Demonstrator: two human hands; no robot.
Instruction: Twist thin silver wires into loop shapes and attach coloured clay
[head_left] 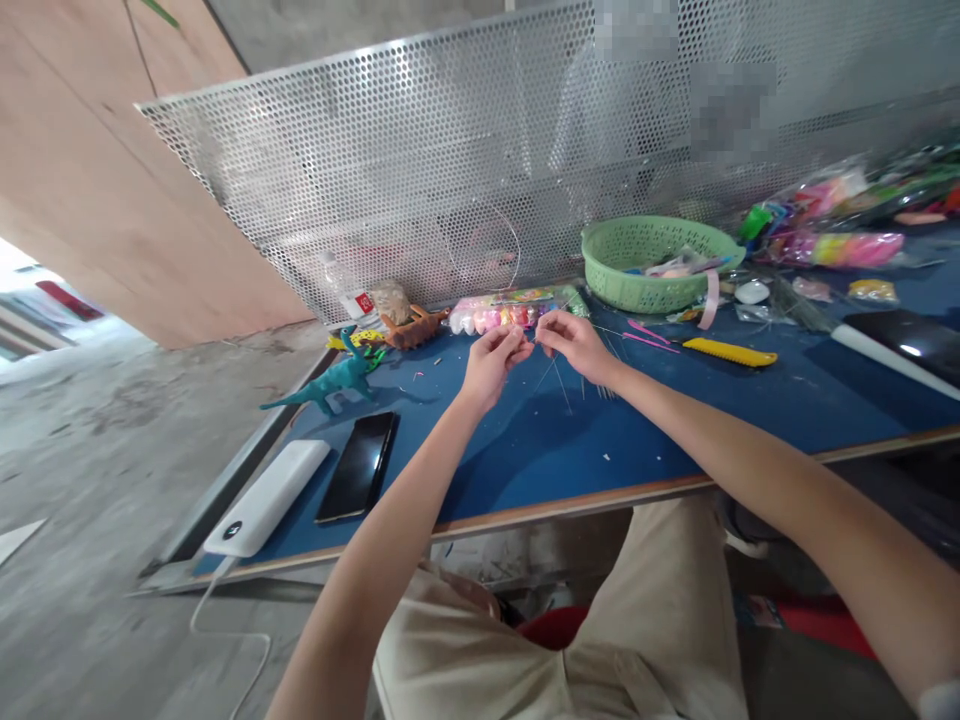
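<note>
My left hand is closed in a pinch above the blue table. Close beside it, my right hand pinches too, and the fingertips of both nearly meet. Between them they appear to hold a thin wire, whose pale strand arcs up in front of the perforated screen; its held part is too small to see clearly. Under my right hand lie several thin metal wires. Just behind the hands is a plastic pack of colourful soft clay.
Around the hands are a teal toy dinosaur, black phone, white power bank with cable, green basket, yellow cutter and pink sticks. A perforated metal screen borders the back; bagged materials lie right.
</note>
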